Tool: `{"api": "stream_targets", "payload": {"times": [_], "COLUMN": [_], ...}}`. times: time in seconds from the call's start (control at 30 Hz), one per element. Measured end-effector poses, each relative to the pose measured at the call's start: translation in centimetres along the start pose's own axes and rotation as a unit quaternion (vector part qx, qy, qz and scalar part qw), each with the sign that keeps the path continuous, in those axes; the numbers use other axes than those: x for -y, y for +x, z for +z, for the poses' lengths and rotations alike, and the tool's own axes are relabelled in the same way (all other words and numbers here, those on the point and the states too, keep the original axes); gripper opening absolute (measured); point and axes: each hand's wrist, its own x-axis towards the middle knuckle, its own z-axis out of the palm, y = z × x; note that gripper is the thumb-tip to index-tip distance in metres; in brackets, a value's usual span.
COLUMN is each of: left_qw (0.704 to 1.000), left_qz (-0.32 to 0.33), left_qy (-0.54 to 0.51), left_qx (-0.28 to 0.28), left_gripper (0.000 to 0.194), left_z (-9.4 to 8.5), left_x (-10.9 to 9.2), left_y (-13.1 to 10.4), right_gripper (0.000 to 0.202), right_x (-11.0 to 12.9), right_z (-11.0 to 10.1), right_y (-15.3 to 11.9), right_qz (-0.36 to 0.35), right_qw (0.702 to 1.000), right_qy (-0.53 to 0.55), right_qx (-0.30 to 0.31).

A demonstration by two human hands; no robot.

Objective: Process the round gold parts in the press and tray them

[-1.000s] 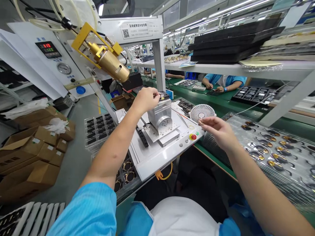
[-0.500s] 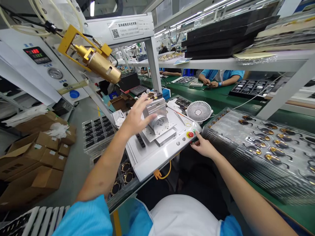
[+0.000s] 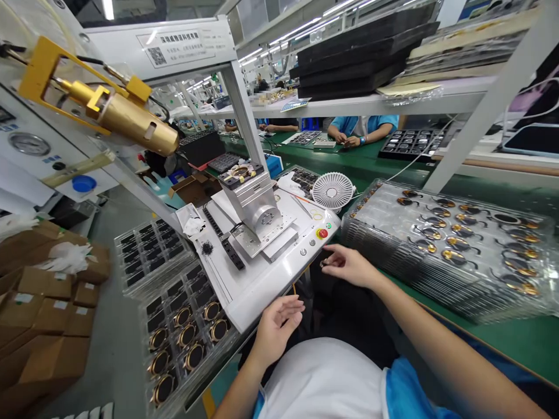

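Observation:
My left hand (image 3: pixel 279 327) hovers in front of the white machine base (image 3: pixel 251 299), near my lap. Its fingers curve loosely, and I see nothing in them. Off the base's right front corner is my right hand (image 3: pixel 351 267), its thumb and fingers drawn toward each other around a tiny dark, shiny bit too small to name. Closest to that hand are the red stop button (image 3: pixel 322 233), a green button (image 3: pixel 329 226) and two silver buttons. A metal fixture block (image 3: pixel 257 203) stands on the base, with a gold ring-shaped part (image 3: pixel 240 171) on top.
A gold cylinder head (image 3: pixel 137 123) hangs at upper left. Trays of gold-rimmed round parts (image 3: pixel 187 336) lie left of the base. At right is a stack of clear trays (image 3: pixel 393 218) with small strapped parts. A white fan (image 3: pixel 333 191) stands behind. A co-worker (image 3: pixel 362 131) sits across.
My left hand has come down from beside the metal fixture to near my lap. My right hand has drawn back from the green button. The view has shifted a little.

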Motion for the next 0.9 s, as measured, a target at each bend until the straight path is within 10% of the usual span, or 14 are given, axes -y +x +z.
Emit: {"api": "stream_targets", "payload": {"times": [0.23, 0.37, 0.53, 0.63, 0.73, 0.9], "left_qw": [0.976, 0.971, 0.98, 0.98, 0.98, 0.981], "left_qz": [-0.002, -0.011, -0.012, -0.017, -0.018, -0.012], "left_qy": [-0.215, -0.241, -0.198, -0.197, -0.194, -0.187], "left_qx": [0.043, 0.001, -0.032, -0.031, -0.038, -0.046], "left_gripper": [0.061, 0.059, 0.051, 0.05, 0.048, 0.048], "left_z": [2.8, 3.6, 2.9, 2.4, 2.0, 1.8], "left_x": [1.0, 0.9, 1.2, 1.5, 1.9, 2.3], "left_y": [1.3, 1.9, 1.4, 0.8, 0.2, -0.3], "right_gripper": [0.083, 0.078, 0.038, 0.013, 0.009, 0.011], "right_x": [1.4, 2.2, 3.3, 3.2, 2.8, 2.6], "right_z": [7.2, 6.9, -3.1, -12.1, -19.0, -21.9], "right_y": [-6.3, -6.4, -2.7, 1.3, 4.4, 5.9], "right_qz": [-0.175, -0.208, -0.209, -0.031, 0.145, 0.207], "right_qw": [0.973, 0.971, 0.969, 0.942, 0.884, 0.86], "right_qy": [0.151, 0.11, -0.089, -0.242, -0.373, -0.422], "right_qx": [-0.017, -0.039, -0.097, -0.232, -0.241, -0.197]}}
